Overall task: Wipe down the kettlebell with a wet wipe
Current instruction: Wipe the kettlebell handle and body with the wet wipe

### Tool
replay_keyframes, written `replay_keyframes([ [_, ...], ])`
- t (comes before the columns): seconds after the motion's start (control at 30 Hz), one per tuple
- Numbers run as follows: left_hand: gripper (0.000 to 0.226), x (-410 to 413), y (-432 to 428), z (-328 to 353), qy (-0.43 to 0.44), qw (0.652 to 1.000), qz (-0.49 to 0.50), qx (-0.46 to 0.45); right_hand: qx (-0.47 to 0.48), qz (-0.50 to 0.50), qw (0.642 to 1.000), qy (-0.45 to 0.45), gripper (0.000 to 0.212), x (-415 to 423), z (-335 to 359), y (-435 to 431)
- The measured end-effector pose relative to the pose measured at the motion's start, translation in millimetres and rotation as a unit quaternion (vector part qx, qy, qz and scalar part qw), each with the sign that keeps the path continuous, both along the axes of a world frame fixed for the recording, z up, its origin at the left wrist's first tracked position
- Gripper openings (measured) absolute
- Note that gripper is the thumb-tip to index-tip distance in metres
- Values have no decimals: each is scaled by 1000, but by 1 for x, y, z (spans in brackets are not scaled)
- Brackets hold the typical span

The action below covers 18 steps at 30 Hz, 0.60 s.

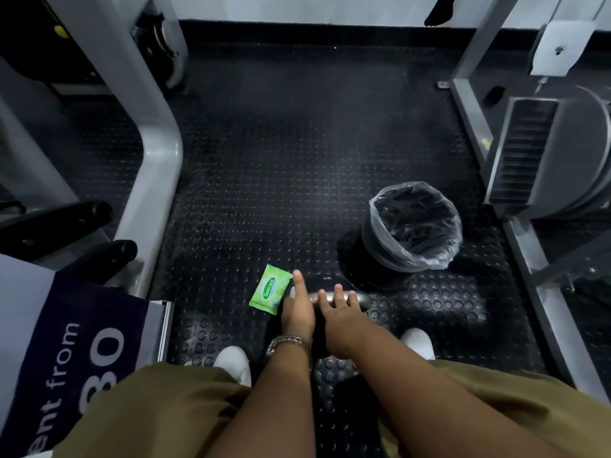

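The right hand (340, 307) lies with straight fingers across the silver handle (362, 297) of the kettlebell (325, 280), the left hand (297, 309) close beside it, one finger straight, the rest unclear. The kettlebell sits on the floor (264, 193) between the feet, handle running left to right; the green wipe pack (271, 289) lies just left, nearest the left hand

From my remote seat I see two bare forearms (284, 408). A silver metal-link watch (288, 343) circles the wrist behind the left hand (297, 314). Loose olive-brown trousers (148, 401) cover both legs, the cloth plain. Two white shoes (233, 363) with smooth rounded toes show past the knees, one on each side.
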<state>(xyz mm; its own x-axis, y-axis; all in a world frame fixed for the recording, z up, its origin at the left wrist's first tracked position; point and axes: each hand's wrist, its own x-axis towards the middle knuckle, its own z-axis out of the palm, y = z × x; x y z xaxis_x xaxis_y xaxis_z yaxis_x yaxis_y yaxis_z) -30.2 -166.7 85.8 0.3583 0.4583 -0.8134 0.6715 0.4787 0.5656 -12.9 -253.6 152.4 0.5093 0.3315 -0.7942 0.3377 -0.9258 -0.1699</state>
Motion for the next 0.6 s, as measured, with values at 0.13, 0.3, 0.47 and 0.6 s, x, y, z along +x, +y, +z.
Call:
replay_keyframes([
  [0.13,115,-2,25,1,-9,984,7,-176,4,13,1000,20,97,10,-1,-6],
  [0.3,146,-6,28,-87,21,984,-7,-178,-10,37,999,29,92,17,-3,-8],
  [0.47,130,-4,31,-22,71,997,-25,-24,-40,73,996,14,97,18,-4,-6],
  [0.6,96,-9,13,35,13,996,-83,17,-62,132,989,22,84,38,4,-6],
])
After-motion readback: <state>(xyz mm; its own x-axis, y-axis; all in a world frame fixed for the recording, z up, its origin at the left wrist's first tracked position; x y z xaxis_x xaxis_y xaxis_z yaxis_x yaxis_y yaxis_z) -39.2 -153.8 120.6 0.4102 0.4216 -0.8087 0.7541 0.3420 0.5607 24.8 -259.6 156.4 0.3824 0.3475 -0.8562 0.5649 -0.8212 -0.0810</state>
